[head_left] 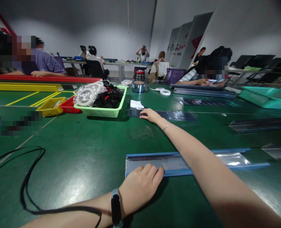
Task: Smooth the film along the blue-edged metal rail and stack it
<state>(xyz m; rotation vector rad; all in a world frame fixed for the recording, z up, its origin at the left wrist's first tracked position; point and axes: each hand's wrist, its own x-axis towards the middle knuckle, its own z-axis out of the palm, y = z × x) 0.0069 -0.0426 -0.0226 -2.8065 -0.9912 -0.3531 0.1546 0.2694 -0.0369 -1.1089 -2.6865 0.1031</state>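
Head view, left hand: the left hand (141, 186), with a watch (116, 207) at its wrist, rests on the near edge of the strip; its fingers lie close together and bend over that edge, but I cannot tell whether they grip it.
Strip: the clear, blue-edged strip (175, 163) lies flat on the green tabletop (83, 142), passing under the right forearm.
Right hand: the right hand (152, 116), above a thin bracelet (168, 127), reaches to the film; its fingers curl downward, and I cannot tell whether they pinch it.
Film: the clear film (178, 115) lies beyond the strip, its left part by the right hand.
Paper: a white paper (136, 104) sits just beyond the right hand's fingertips.
Green basket: left of the paper, the basket (97, 112) holds bagged white rolls (84, 97) and black items (109, 96).
Trays: a red tray (70, 106) beside the basket, then a yellow tray (48, 110).
Cable: a black cable (25, 183) loops at lower left, crossing the left forearm.
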